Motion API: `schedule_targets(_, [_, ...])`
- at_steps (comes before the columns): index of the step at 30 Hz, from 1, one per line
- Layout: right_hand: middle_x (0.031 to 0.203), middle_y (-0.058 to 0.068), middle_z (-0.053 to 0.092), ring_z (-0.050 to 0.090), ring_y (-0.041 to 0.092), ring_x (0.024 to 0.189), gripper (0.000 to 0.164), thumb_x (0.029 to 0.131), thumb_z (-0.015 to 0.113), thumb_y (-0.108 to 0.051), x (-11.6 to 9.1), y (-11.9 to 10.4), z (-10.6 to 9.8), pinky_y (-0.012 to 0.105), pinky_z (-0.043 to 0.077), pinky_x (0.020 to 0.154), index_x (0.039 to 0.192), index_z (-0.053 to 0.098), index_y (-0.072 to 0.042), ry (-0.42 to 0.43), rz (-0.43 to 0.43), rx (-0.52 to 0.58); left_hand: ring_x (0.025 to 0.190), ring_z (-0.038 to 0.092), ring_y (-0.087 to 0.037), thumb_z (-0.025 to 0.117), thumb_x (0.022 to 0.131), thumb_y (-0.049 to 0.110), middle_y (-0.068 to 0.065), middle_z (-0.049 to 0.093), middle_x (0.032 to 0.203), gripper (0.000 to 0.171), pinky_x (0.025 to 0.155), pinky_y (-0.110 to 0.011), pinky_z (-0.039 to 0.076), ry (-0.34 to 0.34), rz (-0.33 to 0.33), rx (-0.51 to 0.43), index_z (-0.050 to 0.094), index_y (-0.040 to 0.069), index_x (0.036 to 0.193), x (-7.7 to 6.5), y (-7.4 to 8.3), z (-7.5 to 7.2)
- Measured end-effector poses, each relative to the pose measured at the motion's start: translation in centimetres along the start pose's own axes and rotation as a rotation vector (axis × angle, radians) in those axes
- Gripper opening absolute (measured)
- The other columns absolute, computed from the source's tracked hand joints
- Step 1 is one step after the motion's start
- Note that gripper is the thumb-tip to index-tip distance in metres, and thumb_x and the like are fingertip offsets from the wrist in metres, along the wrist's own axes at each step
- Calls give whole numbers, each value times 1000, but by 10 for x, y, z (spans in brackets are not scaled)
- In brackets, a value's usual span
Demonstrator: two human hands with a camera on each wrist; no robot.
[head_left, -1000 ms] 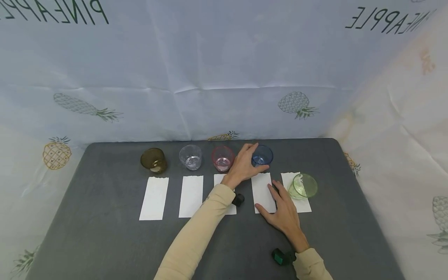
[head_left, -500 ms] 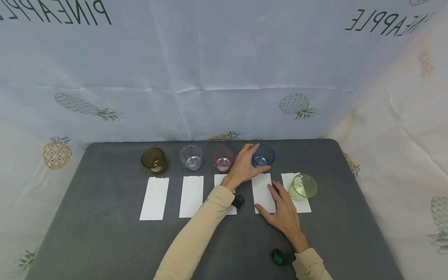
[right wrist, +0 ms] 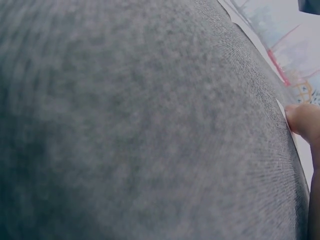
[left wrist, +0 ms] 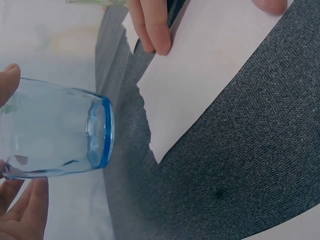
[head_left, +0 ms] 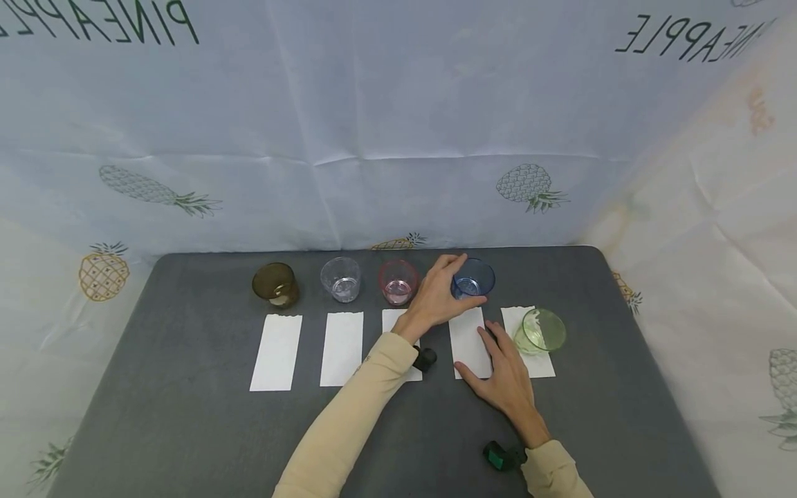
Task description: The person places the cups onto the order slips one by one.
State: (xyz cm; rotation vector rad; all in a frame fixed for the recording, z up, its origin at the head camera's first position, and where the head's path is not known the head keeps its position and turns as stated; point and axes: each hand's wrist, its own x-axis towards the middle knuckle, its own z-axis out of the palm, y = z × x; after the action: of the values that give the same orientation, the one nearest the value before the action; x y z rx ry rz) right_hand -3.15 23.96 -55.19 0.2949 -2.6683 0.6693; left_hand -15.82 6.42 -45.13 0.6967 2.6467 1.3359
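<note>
My left hand (head_left: 434,299) holds a clear blue glass (head_left: 476,278) near the back of the table. In the left wrist view the thumb and fingers grip the blue glass (left wrist: 60,132) from opposite sides near its rim, its thick base toward the table. My right hand (head_left: 507,377) rests over a white paper strip (head_left: 467,339), thumb and fingers spread along its edges. In the right wrist view, its thumb (right wrist: 302,120) lies at the strip's edge. A green glass (head_left: 540,330) stands on the rightmost paper strip (head_left: 540,366), beside the right hand.
Along the back stand a brown glass (head_left: 274,285), a clear glass (head_left: 340,280) and a pink glass (head_left: 398,282). In front of them lie paper strips (head_left: 277,353), one partly under the left arm. A pineapple-print curtain (head_left: 349,124) hangs behind the grey table (head_left: 205,429).
The left hand and the blue glass have shifted slightly to the right. The right hand stays in the same place on the paper strip.
</note>
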Motion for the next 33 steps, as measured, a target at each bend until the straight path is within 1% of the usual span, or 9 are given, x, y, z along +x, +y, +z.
schedule_targets(4, [145, 26, 55, 50, 46, 137, 83, 82, 77, -58, 0, 0, -1, 61, 48, 105, 137, 62, 2, 7, -9, 2, 137, 54, -30, 83, 85, 40, -14, 48, 152, 92, 111, -43, 50, -2, 9, 0, 38, 8, 158, -2, 2, -1])
schedule_targets(12, [144, 26, 56, 52, 46, 135, 84, 85, 73, -62, 1, 1, 0, 60, 48, 104, 136, 62, 3, 18, -21, 7, 137, 54, -31, 83, 85, 40, -14, 48, 152, 91, 111, -42, 50, -14, 27, -2, 39, 6, 157, -9, 3, -3])
schedule_targets(18, [144, 25, 56, 52, 45, 134, 85, 87, 68, -67, 1, 1, 1, 60, 47, 104, 135, 62, 3, 25, -29, 7, 138, 53, -30, 83, 85, 39, -13, 48, 152, 91, 112, -43, 49, -28, 25, -19, 39, 7, 158, -14, 5, -5])
schedule_targets(24, [144, 26, 56, 53, 45, 133, 86, 88, 65, -69, 1, 1, 1, 60, 48, 103, 136, 62, 3, 31, -33, 9, 137, 54, -28, 84, 85, 38, -11, 48, 153, 90, 111, -41, 50, -39, 23, -16, 39, 8, 158, -17, 7, -4])
schedule_targets(27, [145, 25, 55, 53, 45, 133, 85, 87, 69, -65, 0, 1, 0, 60, 49, 102, 137, 61, 2, 25, -27, 8, 137, 55, -28, 84, 85, 37, -12, 48, 152, 91, 110, -40, 51, -45, 32, -11, 39, 8, 158, -19, 8, -3])
schedule_targets(31, [146, 24, 55, 54, 43, 132, 83, 82, 78, -56, 0, 1, 0, 60, 49, 102, 138, 61, 2, 11, -16, 4, 136, 55, -27, 84, 85, 39, -11, 49, 152, 91, 111, -39, 51, -43, 46, 9, 40, 6, 157, -21, 8, -1])
schedule_targets(33, [147, 24, 54, 54, 43, 132, 82, 80, 80, -53, 0, 1, 1, 59, 49, 103, 138, 61, 3, 4, -16, 1, 136, 56, -27, 84, 85, 39, -12, 49, 151, 91, 111, -38, 51, -39, 51, 12, 40, 5, 157, -22, 8, 0])
